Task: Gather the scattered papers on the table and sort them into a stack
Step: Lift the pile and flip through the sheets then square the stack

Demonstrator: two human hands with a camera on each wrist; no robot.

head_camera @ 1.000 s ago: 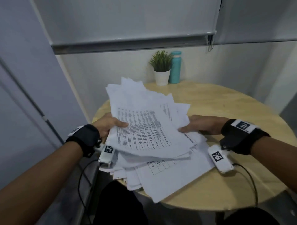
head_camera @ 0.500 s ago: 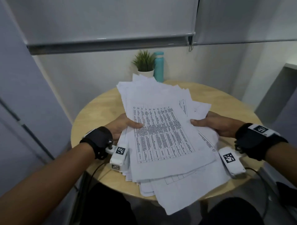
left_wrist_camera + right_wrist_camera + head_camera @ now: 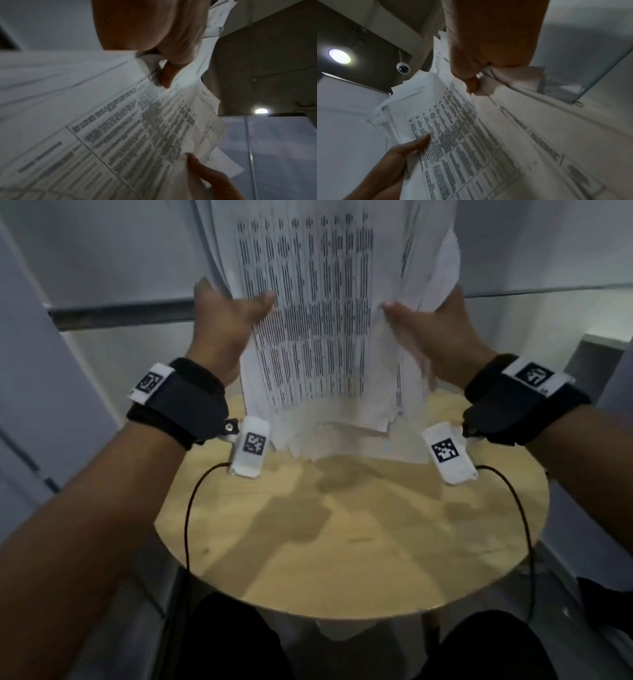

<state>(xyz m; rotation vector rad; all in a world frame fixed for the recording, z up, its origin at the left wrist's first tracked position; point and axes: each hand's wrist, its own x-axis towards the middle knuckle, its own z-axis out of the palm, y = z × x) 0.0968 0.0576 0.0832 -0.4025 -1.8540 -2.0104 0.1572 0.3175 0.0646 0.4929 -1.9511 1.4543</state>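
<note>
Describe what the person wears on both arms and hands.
The left hand and right hand are ungloved, and the forearms carry no sleeves. Each wrist has a wide black strap with a white label bearing a black square marker. A small white box with a similar marker hangs below each wrist, and a thin black cable leaves it.

Behind the fingers [image 3: 205, 290], each wrist wears a black strap [image 3: 178, 405] with a white coded tag [image 3: 149, 383]. A white coded module [image 3: 250, 451] sits under each strap, trailing a black cable [image 3: 186, 525]

Upright papers [image 3: 318, 320] screen the far side of the table [image 3: 342, 549].
</note>
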